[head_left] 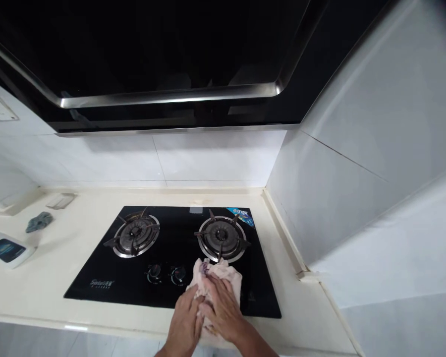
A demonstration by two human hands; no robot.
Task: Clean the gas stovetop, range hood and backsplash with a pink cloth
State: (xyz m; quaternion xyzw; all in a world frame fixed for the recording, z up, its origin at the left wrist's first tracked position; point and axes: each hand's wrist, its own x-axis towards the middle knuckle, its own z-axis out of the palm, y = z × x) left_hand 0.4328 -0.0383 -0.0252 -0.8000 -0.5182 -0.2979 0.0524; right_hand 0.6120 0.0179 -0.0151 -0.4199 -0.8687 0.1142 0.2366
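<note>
A crumpled pale pink cloth (pixel 230 275) lies on the front right of the black glass gas hob (pixel 171 238), just in front of the right burner (pixel 221 236). My right hand (pixel 223 303) presses down on the cloth, its fingers gripping the folds. At the cloth's left side, my left hand (pixel 186 317) has its fingers bunched on the fabric, close beside the right. Part of the cloth hangs below the hands toward the counter's front edge. Two control knobs (pixel 178 274) sit to the left of the cloth. The left burner (pixel 136 233) is farther off.
A black range hood (pixel 178 111) overhangs the hob. On the left of the cream counter (pixel 70 238) lie a white bottle (pixel 8 249), a grey-green scrubbing cloth or pad (pixel 39 221) and a clear dish (pixel 61 201). A tiled wall (pixel 338 198) bounds the right side.
</note>
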